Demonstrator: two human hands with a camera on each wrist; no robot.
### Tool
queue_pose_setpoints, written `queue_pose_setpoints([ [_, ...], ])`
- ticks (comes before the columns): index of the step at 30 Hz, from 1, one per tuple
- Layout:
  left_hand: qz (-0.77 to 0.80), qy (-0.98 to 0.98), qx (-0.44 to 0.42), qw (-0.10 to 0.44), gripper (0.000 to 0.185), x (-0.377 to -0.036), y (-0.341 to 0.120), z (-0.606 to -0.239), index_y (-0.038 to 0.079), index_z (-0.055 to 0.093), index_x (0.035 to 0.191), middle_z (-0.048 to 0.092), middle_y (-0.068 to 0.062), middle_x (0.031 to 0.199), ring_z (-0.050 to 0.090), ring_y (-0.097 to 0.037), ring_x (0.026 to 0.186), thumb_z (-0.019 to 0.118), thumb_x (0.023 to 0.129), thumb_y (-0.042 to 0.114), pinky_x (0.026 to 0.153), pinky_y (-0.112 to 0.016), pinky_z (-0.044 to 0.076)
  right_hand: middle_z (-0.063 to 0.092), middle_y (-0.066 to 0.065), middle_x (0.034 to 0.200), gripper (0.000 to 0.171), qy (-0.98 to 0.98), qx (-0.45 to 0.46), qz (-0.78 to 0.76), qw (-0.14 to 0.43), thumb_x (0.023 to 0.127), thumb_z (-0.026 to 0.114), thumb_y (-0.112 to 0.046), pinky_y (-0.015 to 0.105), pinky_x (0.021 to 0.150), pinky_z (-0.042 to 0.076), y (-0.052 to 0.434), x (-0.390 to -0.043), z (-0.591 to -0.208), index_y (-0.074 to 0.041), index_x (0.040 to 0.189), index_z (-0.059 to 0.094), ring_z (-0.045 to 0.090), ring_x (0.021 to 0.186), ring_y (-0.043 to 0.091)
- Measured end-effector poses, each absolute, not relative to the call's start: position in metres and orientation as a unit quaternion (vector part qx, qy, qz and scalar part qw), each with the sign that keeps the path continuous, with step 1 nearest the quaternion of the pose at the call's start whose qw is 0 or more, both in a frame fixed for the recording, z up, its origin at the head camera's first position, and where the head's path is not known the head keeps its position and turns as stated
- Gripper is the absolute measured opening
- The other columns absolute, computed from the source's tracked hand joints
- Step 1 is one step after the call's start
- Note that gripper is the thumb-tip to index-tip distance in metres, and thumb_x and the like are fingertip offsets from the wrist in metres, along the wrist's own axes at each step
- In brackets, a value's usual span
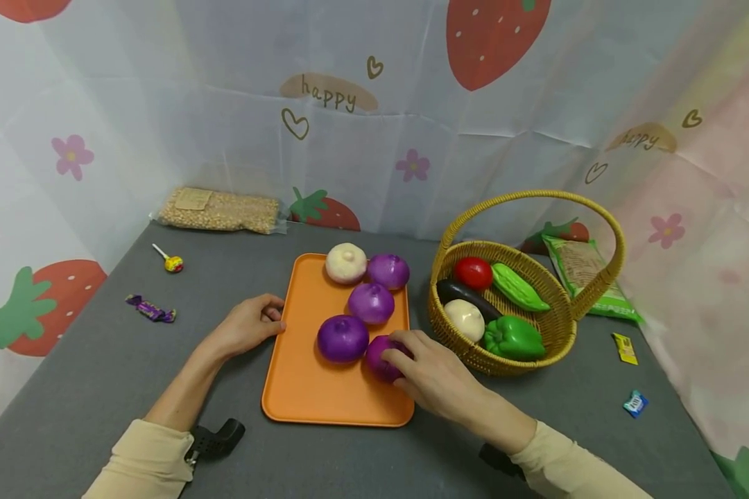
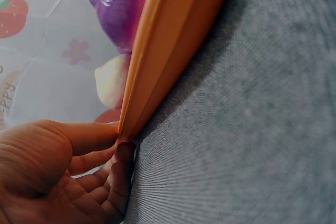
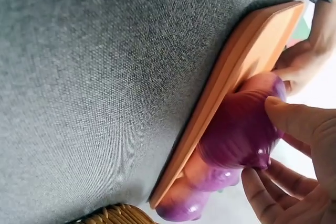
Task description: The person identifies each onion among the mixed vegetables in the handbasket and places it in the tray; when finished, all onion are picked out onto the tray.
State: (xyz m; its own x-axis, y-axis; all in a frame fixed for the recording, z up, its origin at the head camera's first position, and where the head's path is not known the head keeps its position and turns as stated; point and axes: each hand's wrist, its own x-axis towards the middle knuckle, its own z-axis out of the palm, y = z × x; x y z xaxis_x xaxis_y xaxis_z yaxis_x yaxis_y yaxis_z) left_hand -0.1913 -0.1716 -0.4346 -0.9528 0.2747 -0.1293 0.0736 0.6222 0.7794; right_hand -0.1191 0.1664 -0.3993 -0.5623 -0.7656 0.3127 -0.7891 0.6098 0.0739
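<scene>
An orange tray (image 1: 324, 402) lies on the grey table, bearing several purple onions and a white onion (image 1: 345, 263) at its far end. My left hand (image 1: 250, 326) is at the tray's left side, thumb and fingers pinching the rim in the left wrist view. At the tray's right side, my right hand (image 1: 440, 378) holds the nearest-right purple onion (image 3: 236, 129) between thumb and fingers. That onion appears to rest on the tray. Directly left of it sits a darker purple onion (image 1: 343, 338); two more, including the middle one (image 1: 371, 303), stand behind.
Right of the tray stands a wicker basket (image 1: 564, 339) with a tall handle, holding a tomato, eggplant, bell pepper and other vegetables. A green packet (image 1: 599, 281) lies behind it. Wrapped sweets, a lollipop (image 1: 173, 263) and a bag of beige grains (image 1: 225, 210) lie toward the edges.
</scene>
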Motion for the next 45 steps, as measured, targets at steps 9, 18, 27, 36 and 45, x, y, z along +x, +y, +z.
queue_pose_setpoints([
  [9, 0.427, 0.891, 0.101, 0.117, 0.042, -0.191, -0.171, -0.432, -0.008, 0.053, 0.128, 0.062, -0.015, 0.099, 0.057, -0.018, 0.082, 0.063, 0.092, 0.012, 0.074, -0.030, 0.044, 0.058, 0.010, 0.122, 0.040, -0.889, 0.430, 0.053, 0.152, 0.078, 0.079, -0.008, 0.031, 0.080, 0.057, 0.164, -0.122, -0.398, -0.015, 0.115, 0.065, 0.060, 0.110, 0.024],
  [18, 0.423, 0.892, 0.104, 0.116, 0.041, -0.192, -0.172, -0.436, -0.008, 0.054, 0.127, 0.062, -0.015, 0.098, 0.056, -0.017, 0.081, 0.063, 0.092, 0.012, 0.072, -0.030, 0.043, 0.059, 0.009, 0.121, 0.042, -0.893, 0.422, 0.045, 0.152, 0.079, 0.078, -0.007, 0.030, 0.075, 0.057, 0.160, -0.123, -0.398, -0.015, 0.118, 0.065, 0.061, 0.106, 0.023],
  [27, 0.427, 0.890, 0.106, 0.119, 0.041, -0.192, -0.172, -0.436, -0.007, 0.054, 0.127, 0.063, -0.015, 0.098, 0.057, -0.017, 0.080, 0.063, 0.093, 0.012, 0.072, -0.030, 0.043, 0.059, 0.010, 0.122, 0.042, -0.896, 0.419, 0.034, 0.145, 0.080, 0.077, -0.007, 0.030, 0.076, 0.057, 0.160, -0.124, -0.397, -0.016, 0.119, 0.064, 0.062, 0.107, 0.023],
  [36, 0.425, 0.891, 0.106, 0.121, 0.042, -0.191, -0.173, -0.436, -0.007, 0.053, 0.128, 0.063, -0.015, 0.099, 0.057, -0.017, 0.081, 0.063, 0.093, 0.014, 0.073, -0.030, 0.044, 0.060, 0.010, 0.122, 0.039, -0.892, 0.424, 0.036, 0.152, 0.081, 0.076, -0.009, 0.030, 0.075, 0.057, 0.161, -0.124, -0.396, -0.016, 0.117, 0.066, 0.063, 0.106, 0.023],
  [45, 0.429, 0.889, 0.108, 0.120, 0.042, -0.192, -0.172, -0.436, -0.007, 0.054, 0.128, 0.063, -0.014, 0.098, 0.057, -0.017, 0.081, 0.063, 0.093, 0.013, 0.074, -0.030, 0.044, 0.065, 0.009, 0.111, 0.027, -0.881, 0.387, 0.099, 0.251, 0.080, 0.074, -0.008, 0.034, 0.076, 0.056, 0.185, -0.138, -0.369, -0.009, 0.106, 0.068, 0.065, 0.095, 0.023],
])
